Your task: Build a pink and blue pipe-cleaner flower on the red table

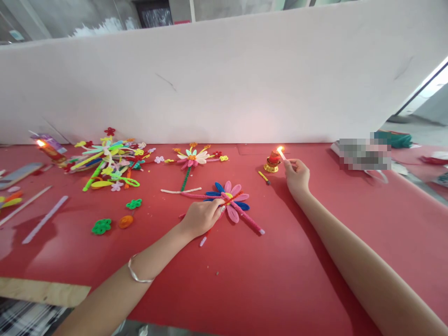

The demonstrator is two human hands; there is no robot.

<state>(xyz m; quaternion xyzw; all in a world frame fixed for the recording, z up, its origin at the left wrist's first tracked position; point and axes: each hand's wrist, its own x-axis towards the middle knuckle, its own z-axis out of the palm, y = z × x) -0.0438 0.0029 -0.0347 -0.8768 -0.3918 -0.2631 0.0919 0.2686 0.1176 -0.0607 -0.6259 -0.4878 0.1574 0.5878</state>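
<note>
My right hand (pixel 297 176) is closed on a short pale stick (pixel 283 154), which looks like a glue stick. The stick's tip is in the flame above a red candle (pixel 275 157) in a small gold holder. Closer to me, my left hand (pixel 203 215) pinches a pipe-cleaner flower (pixel 234 213) with pink and blue petals and a yellow centre. Pink pipe-cleaner stems stick out around it; my fingers hide part of its left side. Between the flower and the candle lies a short yellow stick (pixel 263 176) with a dark end.
Behind the flower lies another pipe-cleaner flower (pixel 192 158) on a green stem. Left are a pile of pipe-cleaner pieces (pixel 108 161), a second lit candle (pixel 49 149), green flowers (pixel 101 227), an orange coil (pixel 126 221) and a lilac stick (pixel 45 219). A white panel (pixel 224 84) stands along the back.
</note>
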